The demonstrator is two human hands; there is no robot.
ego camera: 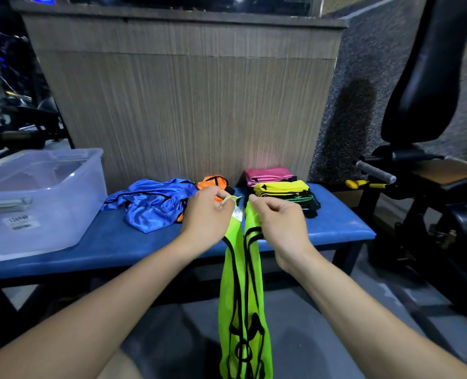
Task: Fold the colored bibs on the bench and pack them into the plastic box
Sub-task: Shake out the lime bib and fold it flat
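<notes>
Bib (244, 310) in neon green hangs in front of the desk (336, 228), its two shoulder straps pinched, one by the left hand (206, 214) and one by the right hand (277, 221) (each grip grasping cloth). Folded bibs (281, 187) and a clear box (40, 198) sit on the desk.

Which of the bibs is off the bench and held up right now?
The lime-green bib, hanging from the left hand and right hand; the others lie on the bench.

L grip (206, 214), R grip (277, 221) pinching green bib (243, 310)

Wood-grain wall panel (185, 99) — black gym machine (423, 105)
</notes>
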